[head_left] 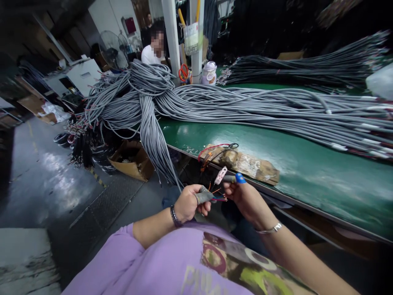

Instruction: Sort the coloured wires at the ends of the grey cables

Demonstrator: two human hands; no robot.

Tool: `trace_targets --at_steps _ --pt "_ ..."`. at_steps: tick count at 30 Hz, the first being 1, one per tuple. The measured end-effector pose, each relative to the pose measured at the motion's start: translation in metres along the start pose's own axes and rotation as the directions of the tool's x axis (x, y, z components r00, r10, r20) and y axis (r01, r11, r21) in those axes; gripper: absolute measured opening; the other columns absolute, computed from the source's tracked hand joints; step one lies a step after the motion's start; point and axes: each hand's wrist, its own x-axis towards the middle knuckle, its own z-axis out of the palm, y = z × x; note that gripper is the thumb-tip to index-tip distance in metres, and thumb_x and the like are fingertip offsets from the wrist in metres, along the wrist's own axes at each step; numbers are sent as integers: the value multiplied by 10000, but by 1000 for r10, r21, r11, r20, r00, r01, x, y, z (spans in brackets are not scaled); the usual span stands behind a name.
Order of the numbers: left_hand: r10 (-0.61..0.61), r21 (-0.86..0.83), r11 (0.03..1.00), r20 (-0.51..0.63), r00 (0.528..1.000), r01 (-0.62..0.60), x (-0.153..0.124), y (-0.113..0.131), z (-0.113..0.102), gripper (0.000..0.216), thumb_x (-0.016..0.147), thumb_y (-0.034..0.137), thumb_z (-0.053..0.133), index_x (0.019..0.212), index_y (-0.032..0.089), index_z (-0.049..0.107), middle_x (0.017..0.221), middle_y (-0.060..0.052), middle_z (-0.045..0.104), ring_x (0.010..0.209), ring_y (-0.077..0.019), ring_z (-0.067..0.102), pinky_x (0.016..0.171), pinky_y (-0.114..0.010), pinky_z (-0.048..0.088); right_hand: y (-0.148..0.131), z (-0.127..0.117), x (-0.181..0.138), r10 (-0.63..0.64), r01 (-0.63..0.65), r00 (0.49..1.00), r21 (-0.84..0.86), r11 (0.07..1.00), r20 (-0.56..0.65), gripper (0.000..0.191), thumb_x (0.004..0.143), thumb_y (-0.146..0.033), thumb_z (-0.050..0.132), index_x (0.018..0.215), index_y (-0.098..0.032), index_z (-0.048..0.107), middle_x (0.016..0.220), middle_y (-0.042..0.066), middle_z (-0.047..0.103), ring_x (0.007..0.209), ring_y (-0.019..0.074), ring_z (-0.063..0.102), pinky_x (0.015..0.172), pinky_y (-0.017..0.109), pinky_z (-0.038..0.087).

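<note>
My left hand (192, 201), a grey cover on its thumb, is closed around the end of a grey cable (175, 177). Thin coloured wires (219, 198), some blue, red and orange, fan out of that end toward the right. Close to their tips is my right hand (242, 198), its fingers curled together. A grey cover and a blue band sit on one of its fingers; what the fingertips pinch, if anything, is hidden. Just beyond both hands, at the bench edge, there is a small pink and white piece (220, 175) whose kind I cannot make out.
A taped wooden block (251, 164) with red and black leads lies along the green bench (307, 164) edge. Grey cable bundles (233, 104) stretch across behind it and hang off the left end. Red scissors (183, 72) and a purple-lidded jar (209, 73) stand by a post. A person (150, 53) sits farther back.
</note>
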Motion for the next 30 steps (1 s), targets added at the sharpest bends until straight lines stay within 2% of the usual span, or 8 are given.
trace_targets --at_steps 3,5,9,11,13,19,25,30 --pt "-82 -85 992 100 992 91 3 6 2 429 570 510 766 651 153 543 473 6 576 325 -81 462 333 -195 293 -8 5 10 156 -163 966 17 986 205 412 742 -592 659 837 -192 661 755 45 659 567 133 562 536 262 480" --pt "-113 -135 982 151 982 134 6 7 3 428 544 488 780 689 146 568 469 6 572 327 -84 454 332 -200 296 -10 10 14 175 -182 944 0 983 281 420 742 -606 658 821 -194 656 731 38 654 546 127 548 521 258 466" --pt "-119 -188 970 174 977 152 13 8 3 377 534 422 785 671 141 574 458 5 552 342 -80 443 336 -199 286 -3 16 14 -55 64 993 -81 995 104 436 707 -622 695 706 -191 630 597 -6 581 488 107 453 475 237 388" --pt "-133 -203 965 173 976 167 18 8 2 355 523 390 786 649 146 560 444 10 532 350 -79 439 337 -196 273 1 17 13 -212 206 977 -189 960 -12 471 719 -663 656 665 -197 618 583 -3 577 499 117 454 478 246 372" --pt "-144 -217 959 174 974 181 22 8 1 342 515 366 782 671 145 572 439 13 522 355 -80 433 334 -194 254 3 19 12 -262 248 965 -239 939 -27 516 732 -714 597 659 -203 624 589 8 593 516 135 482 497 262 391" --pt "-153 -238 952 167 974 190 29 1 2 342 521 354 770 712 137 586 497 2 536 383 -79 438 341 -196 242 3 26 19 29 -35 998 106 994 55 533 668 -726 652 731 -197 668 645 51 657 534 165 564 525 293 485" --pt "-203 -200 953 136 970 228 29 -3 4 327 553 357 767 698 140 571 498 8 519 402 -77 454 356 -191 226 5 29 21 48 -54 998 202 978 33 457 655 -650 726 758 -209 668 677 44 668 513 162 546 477 288 482" --pt "-158 -158 971 125 979 177 22 -2 3 390 536 429 775 712 147 571 465 11 545 356 -78 442 345 -191 264 3 27 15 72 -86 995 207 975 73 516 723 -715 608 767 -204 662 687 46 660 531 153 550 489 272 478"
